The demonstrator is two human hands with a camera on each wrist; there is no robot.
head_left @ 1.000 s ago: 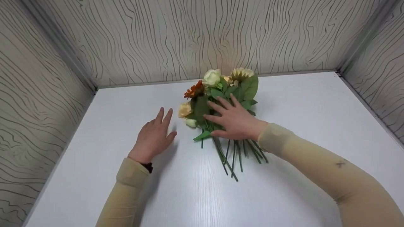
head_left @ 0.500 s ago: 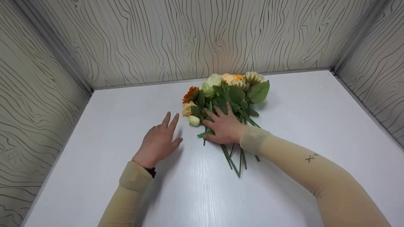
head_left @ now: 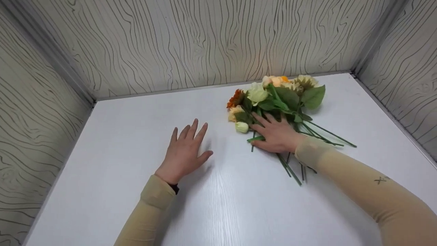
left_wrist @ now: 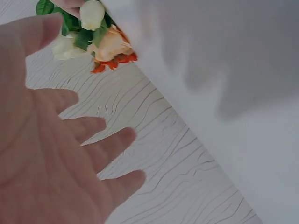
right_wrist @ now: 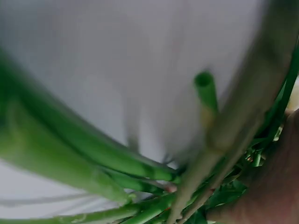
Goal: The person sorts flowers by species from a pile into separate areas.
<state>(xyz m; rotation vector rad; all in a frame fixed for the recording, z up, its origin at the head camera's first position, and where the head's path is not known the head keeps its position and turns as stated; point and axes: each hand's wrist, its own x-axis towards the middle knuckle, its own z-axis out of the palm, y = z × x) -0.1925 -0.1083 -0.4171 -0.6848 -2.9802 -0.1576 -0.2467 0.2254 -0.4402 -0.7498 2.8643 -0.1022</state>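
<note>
A bunch of artificial flowers (head_left: 288,97) lies at the back right of the white table. My right hand (head_left: 276,135) rests on its stems and lower leaves with fingers spread. Beside those fingertips sits a pale tulip (head_left: 241,127), with a peach flower (head_left: 235,113) and a rust-orange flower (head_left: 235,99) behind it. Green stems (head_left: 290,167) poke out under the palm and wrist; the right wrist view shows stems (right_wrist: 107,177) close up. Left of the bunch, my left hand (head_left: 184,152) hovers over the table, palm down, fingers spread, holding nothing.
The white table (head_left: 218,205) meets a wood-grain patterned wall (head_left: 205,41) at the back. Similar panels stand at the left and right, with grey strips in the corners. The flower heads lie close to the back edge.
The flower bunch has slid to the right under my right hand, and some stems now fan out rightward. My left hand has shifted slightly right and its fingers have spread.
</note>
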